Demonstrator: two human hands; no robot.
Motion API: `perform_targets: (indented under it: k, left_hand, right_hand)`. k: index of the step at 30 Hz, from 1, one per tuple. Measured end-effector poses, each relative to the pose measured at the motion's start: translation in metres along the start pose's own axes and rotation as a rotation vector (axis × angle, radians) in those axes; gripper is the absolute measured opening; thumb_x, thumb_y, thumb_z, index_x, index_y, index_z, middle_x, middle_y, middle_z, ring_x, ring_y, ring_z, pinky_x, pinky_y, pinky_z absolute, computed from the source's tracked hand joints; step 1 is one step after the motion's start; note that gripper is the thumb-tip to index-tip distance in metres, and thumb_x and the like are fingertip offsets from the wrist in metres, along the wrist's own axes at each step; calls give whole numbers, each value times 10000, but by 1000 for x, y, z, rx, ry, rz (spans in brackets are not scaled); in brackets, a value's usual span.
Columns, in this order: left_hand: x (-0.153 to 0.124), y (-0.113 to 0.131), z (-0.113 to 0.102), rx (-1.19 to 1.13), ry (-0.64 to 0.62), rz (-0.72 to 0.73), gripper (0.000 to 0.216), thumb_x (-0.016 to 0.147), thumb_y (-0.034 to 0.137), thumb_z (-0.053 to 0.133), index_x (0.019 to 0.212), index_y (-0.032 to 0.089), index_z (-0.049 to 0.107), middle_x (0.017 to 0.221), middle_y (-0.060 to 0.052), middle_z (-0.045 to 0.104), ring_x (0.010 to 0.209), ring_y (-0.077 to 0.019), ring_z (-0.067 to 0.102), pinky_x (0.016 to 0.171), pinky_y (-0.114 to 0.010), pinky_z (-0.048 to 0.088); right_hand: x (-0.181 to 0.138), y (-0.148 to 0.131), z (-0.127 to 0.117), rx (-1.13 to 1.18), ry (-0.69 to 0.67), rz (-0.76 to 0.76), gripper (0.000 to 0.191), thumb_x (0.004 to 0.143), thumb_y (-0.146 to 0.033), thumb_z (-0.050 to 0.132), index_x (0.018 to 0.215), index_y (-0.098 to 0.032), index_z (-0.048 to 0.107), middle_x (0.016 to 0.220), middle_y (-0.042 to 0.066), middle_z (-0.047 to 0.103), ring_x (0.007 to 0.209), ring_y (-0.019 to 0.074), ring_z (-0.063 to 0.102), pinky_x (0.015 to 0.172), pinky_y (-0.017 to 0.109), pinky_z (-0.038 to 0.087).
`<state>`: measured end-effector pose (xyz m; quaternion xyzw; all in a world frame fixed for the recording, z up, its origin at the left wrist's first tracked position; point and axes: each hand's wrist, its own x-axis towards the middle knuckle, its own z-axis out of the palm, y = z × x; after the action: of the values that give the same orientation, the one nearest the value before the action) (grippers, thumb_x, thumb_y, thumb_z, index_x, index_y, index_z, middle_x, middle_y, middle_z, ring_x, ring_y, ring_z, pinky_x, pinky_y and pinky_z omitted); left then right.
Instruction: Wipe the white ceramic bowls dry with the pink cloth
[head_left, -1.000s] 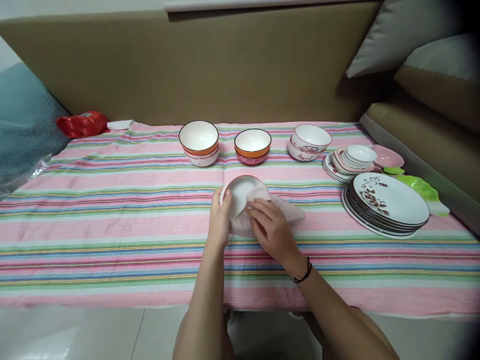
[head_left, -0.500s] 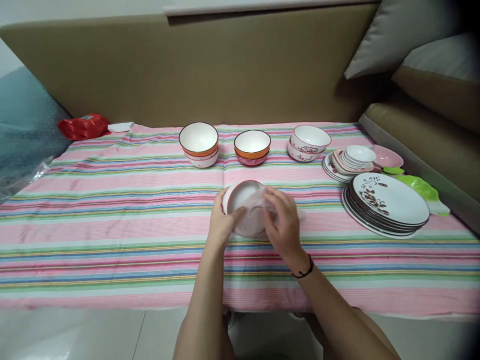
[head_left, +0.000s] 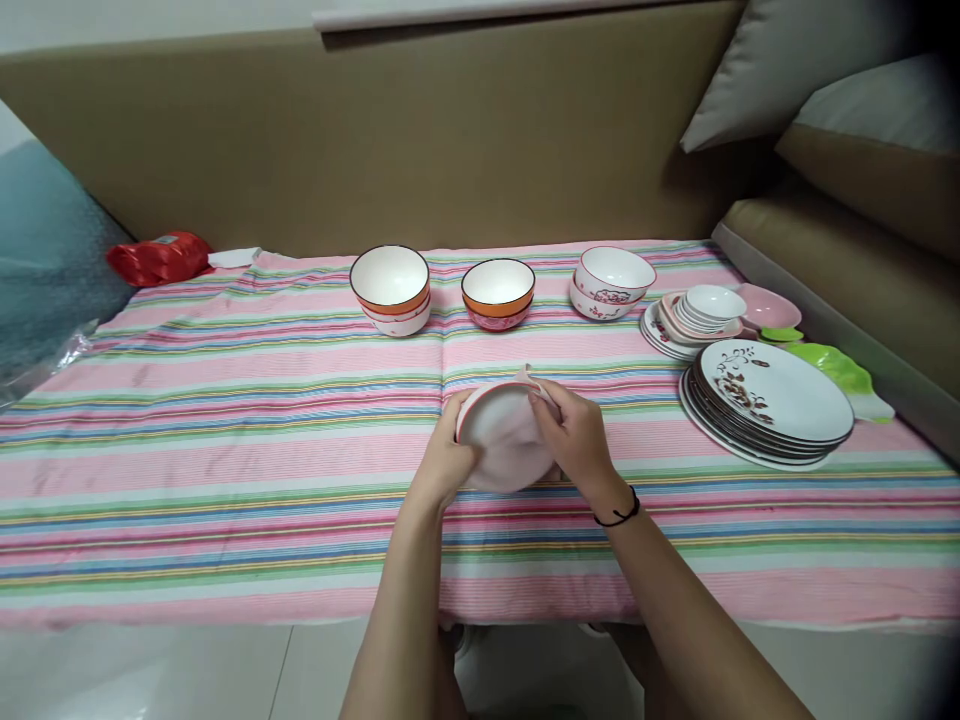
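Observation:
A white bowl with a red rim (head_left: 499, 440) is tilted toward me above the striped tablecloth (head_left: 225, 440). My left hand (head_left: 442, 462) grips its left edge, fingers curled round the rim. My right hand (head_left: 577, 440) is closed on a pale pink cloth (head_left: 525, 378), pressing it against the bowl's right side; only a corner of the cloth shows above my fingers. A black band circles my right wrist.
Behind stand two orange-and-white bowl stacks (head_left: 390, 288) (head_left: 498, 293) and a floral bowl stack (head_left: 611, 280). Right: small dishes (head_left: 709, 310), a stack of large floral plates (head_left: 769, 400), a green leaf dish (head_left: 840, 370). A red packet (head_left: 157, 256) lies far left. Sofa back behind.
The bowl has tipped up toward me, its white side now facing the camera. My right hand moved with the cloth from the bowl's inside to its right edge, bunching the cloth.

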<state>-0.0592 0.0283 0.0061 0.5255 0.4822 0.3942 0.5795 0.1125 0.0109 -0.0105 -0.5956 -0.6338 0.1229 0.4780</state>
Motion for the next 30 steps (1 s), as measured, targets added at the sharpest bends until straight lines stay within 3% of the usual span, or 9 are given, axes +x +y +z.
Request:
perform_targets:
  k: [3,10,16,19,22,25,27,30]
  left_hand:
    - [-2,2,0,44,-87,34,762,451,23,436,1175,210,583,1217,-48,597,1193,-273,510,1027,-405,396]
    - [-4,1,-1,109,-263,1,762,517,35,440,1241,231,575,1265,-49,598,1223,-294,500,1049,-450,376]
    - [-6,3,-1,116,-283,2,721,547,46,463,1217,268,608,1284,-35,598,1224,-301,501,1060,-449,370]
    - [-5,3,2,86,-235,-30,693,535,58,449,1171,256,638,1229,-35,627,1196,-298,516,1030,-444,388]
    - [-2,1,4,5,-96,-111,673,544,86,447,1167,249,646,1168,-45,654,1110,-304,558,947,-450,439]
    - [2,0,3,-55,31,-110,660,553,102,464,1172,245,640,1160,-49,651,1065,-296,568,884,-419,464]
    - [3,-1,2,-43,94,-92,641,557,111,473,1168,227,630,1137,-59,646,1042,-289,564,851,-401,468]
    - [4,-4,-1,-22,132,-90,621,562,125,478,1163,211,612,1071,-65,648,979,-274,569,817,-391,467]
  right_hand:
    - [1,0,-3,38,-9,-79,313,932,-242,458,1156,-220,676,1145,51,717,1023,224,687,870,364,552]
    - [0,-5,-12,-39,-115,-291,309,974,-208,441,1198,-220,654,1133,42,721,1011,192,685,854,335,563]
    - [2,-13,-10,-109,-177,-377,333,987,-177,403,1230,-214,628,1155,52,711,1058,189,666,905,353,553]
    - [3,-14,-10,-144,-137,-391,300,968,-247,478,1233,-219,616,1186,66,694,1102,226,640,952,410,523]
    - [1,-13,-15,-129,20,-359,363,938,-296,532,1295,-238,555,1293,87,628,1207,259,573,1023,472,469]
    - [-5,-11,-18,-150,134,-342,323,932,-245,518,1249,-235,577,1269,101,631,1212,262,566,1024,478,465]
    - [-9,-8,-15,-206,74,-375,303,932,-211,501,1221,-220,593,1272,99,632,1251,266,539,1061,492,431]
    - [-13,-4,-3,-289,-149,-408,393,946,-181,442,1332,-188,515,1417,95,529,1389,284,391,1129,547,339]
